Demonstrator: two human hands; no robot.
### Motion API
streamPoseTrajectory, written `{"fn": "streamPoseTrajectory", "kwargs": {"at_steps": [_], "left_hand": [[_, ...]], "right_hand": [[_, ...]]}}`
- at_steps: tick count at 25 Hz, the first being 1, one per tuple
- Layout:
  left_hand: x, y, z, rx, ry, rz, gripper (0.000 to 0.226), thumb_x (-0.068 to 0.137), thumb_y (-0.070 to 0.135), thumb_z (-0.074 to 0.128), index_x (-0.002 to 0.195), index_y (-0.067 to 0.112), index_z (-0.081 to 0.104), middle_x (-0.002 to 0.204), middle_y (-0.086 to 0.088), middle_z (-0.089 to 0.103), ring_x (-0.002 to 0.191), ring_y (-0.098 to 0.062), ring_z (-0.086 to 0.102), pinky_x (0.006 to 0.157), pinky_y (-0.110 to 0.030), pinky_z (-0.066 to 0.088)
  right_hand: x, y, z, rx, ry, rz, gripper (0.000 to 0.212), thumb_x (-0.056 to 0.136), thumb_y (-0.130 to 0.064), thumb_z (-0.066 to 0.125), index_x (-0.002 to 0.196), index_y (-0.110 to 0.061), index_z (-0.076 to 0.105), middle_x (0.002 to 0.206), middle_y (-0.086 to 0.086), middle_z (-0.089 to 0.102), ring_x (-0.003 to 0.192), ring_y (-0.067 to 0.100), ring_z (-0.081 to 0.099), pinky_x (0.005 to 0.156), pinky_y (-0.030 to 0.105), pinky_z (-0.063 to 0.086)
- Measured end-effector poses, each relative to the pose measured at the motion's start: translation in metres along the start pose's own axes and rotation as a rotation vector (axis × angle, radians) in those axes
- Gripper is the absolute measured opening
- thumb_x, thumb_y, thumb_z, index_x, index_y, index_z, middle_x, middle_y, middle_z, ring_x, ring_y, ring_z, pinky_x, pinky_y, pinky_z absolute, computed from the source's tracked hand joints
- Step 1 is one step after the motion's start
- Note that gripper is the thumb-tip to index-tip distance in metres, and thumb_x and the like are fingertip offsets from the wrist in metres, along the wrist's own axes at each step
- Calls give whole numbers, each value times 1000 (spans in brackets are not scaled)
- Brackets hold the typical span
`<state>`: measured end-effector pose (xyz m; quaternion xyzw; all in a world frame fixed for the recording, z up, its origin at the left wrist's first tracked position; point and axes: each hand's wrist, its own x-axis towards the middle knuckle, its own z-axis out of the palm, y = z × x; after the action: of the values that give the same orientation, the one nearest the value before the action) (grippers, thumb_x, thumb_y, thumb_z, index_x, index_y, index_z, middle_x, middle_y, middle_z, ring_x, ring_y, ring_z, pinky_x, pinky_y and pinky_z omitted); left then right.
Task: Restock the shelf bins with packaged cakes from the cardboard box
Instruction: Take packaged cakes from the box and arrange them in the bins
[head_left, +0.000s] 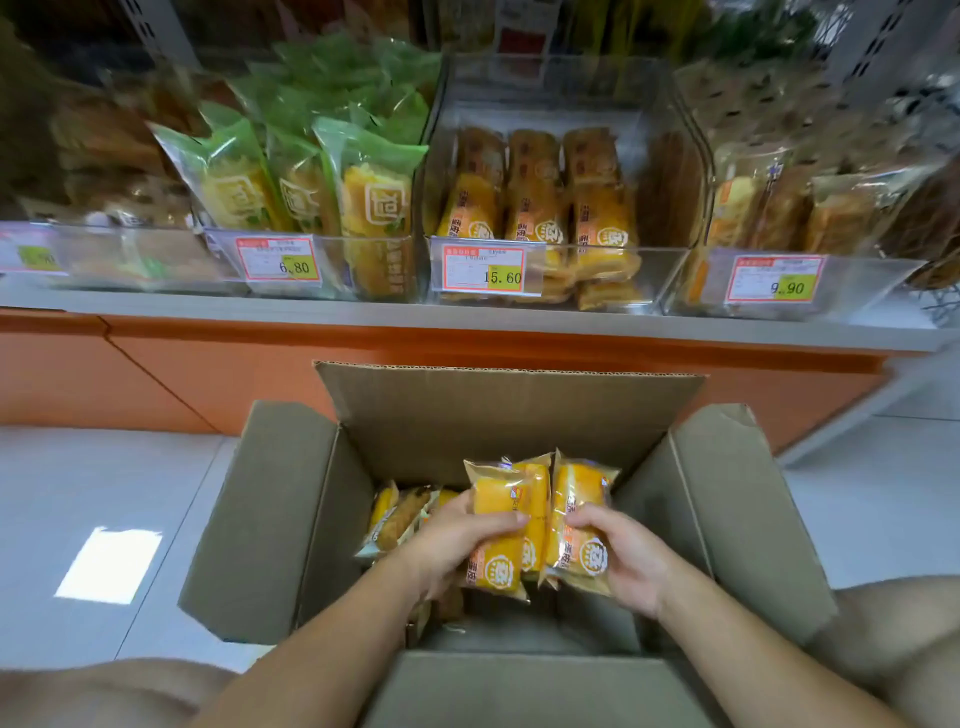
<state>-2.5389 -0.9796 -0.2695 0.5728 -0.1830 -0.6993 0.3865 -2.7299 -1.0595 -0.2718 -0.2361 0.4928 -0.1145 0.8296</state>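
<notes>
Below the shelf bins (660, 275), packaged cakes (524, 519), likely light and crushable, are gripped mid-body over the cardboard box (509, 410) by left hand (457, 545) and right hand (628, 556)

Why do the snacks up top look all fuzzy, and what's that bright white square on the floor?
Head view: shelf bins blur and darken toward the corners; the held packaged cakes look sharper; the white square is glare off the floor; the wide lens bows the shelf edge.
</notes>
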Motion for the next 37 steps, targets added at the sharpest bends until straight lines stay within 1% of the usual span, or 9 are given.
{"fn": "streamPoseTrajectory", "kwargs": {"at_steps": [2,5,10,15,22,26,31,35,37], "left_hand": [[-6,10,4,49,12,93,73,61,27,89,125,14,57,111,-9,74,103,-29,71,95,-51,53],[-17,29,11,186,24,207,68,66,23,90,125,19,56,111,-2,74,102,-21,71,95,-46,54],[-35,65,17,357,-5,376,67,68,18,89,125,24,55,115,0,72,104,-15,70,96,-42,54],[-59,115,14,458,0,518,78,64,30,91,130,30,50,121,6,68,109,-12,67,97,-41,54],[-94,175,1,440,44,584,88,57,50,89,132,38,46,121,11,69,109,-12,67,98,-44,52],[-94,189,-13,390,159,571,93,45,57,86,128,41,47,116,10,69,104,-13,69,91,-42,57],[-89,206,-27,418,281,578,92,45,60,89,124,42,46,113,12,68,100,-11,69,89,-38,57],[-77,212,-29,413,281,576,85,53,56,88,125,44,45,115,14,67,102,-9,68,91,-39,57],[-73,214,-32,435,270,585,77,59,51,87,123,47,45,115,15,66,103,-8,67,92,-38,57]], "right_hand": [[-13,-9,5,-20,-8,-51,49,74,-11,62,121,1,61,119,28,64,93,37,65,88,45,51],[-29,-23,13,-61,-27,-138,57,70,-11,66,125,1,58,118,27,65,89,35,67,80,43,56],[-48,-43,31,-141,-92,-254,76,59,-18,79,130,-6,54,119,23,66,106,40,64,92,52,52],[-77,-79,63,-242,-58,-401,49,79,-10,65,128,-10,55,113,17,70,100,35,68,87,45,55],[-110,-139,112,-503,-119,-578,49,79,-23,69,125,-21,52,112,6,72,102,24,69,92,42,53],[-105,-172,130,-655,59,-757,63,70,-35,78,126,-27,52,110,-2,72,97,16,71,91,46,54],[-71,-265,165,-688,327,-967,55,78,-34,78,125,-29,48,110,-8,66,96,13,67,81,31,53],[10,-325,204,-809,418,-982,68,75,-53,73,131,-24,49,124,-3,61,112,23,61,95,41,48],[48,-330,213,-949,440,-995,70,84,-57,61,142,-24,40,132,1,58,121,29,56,101,42,44]]}}
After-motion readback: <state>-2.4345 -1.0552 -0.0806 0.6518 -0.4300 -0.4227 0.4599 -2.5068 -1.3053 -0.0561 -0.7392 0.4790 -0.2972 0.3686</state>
